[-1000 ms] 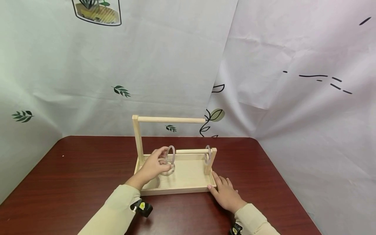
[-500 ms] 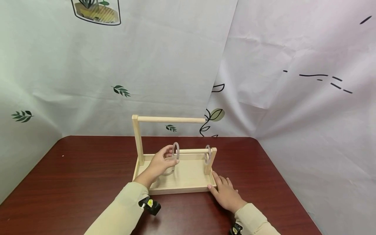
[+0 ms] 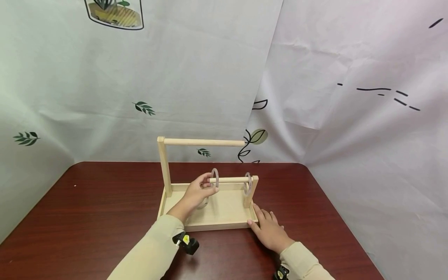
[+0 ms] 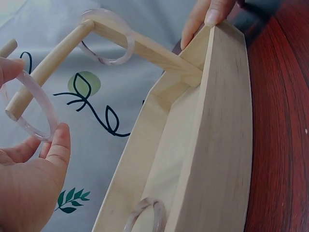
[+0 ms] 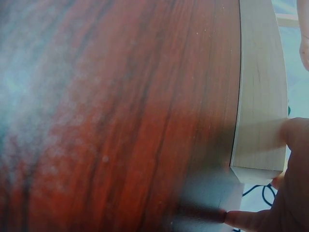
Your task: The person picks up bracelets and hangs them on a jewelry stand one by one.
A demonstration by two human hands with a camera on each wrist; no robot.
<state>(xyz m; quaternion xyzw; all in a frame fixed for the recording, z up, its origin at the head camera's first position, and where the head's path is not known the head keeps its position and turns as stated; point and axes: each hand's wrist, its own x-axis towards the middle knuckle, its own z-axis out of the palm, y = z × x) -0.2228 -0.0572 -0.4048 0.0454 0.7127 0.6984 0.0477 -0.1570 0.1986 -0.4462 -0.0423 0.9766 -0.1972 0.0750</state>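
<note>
1. White cloth point(image 3: 210, 70) hangs behind and beside a dark red-brown table point(image 3: 87, 202), on which a shallow wooden tray point(image 3: 229, 206) sits.
2. At the middle of the work, the person's left hand point(image 3: 192, 193) holds a pale ring point(image 4: 44, 103) at opposite edges, the digits spread about as wide as the ring itself.
3. That ring stands upright around the free end of the short bar point(image 3: 229, 180) — the bar's tip shows through it in the left wrist view.
4. The right hand point(image 3: 269, 231) rests at the tray's near right corner, its thumb on the front wall and its fingers stretched out along the right end; it grips loosely, if at all.
5. Farther along the same bar, a second ring point(image 4: 130, 43) hangs around it, right beside the short post point(image 3: 251, 192).
6. Below the left hand, a third ring point(image 4: 158, 212) is in the tray, partly hidden by the hand in the head view and cut off by the frame in the left wrist view.
7. At the tray's left end rises the tall post point(image 3: 164, 167), bearing a long bar point(image 3: 204, 142) that reaches rightward, above the short one.
8. Outward from the hands come cream sleeves point(image 3: 148, 249) and black wrist gear point(image 3: 190, 245).
9. On the cloth are printed leaves point(image 3: 143, 108) and, higher up, a printed jar point(image 3: 115, 15).
</note>
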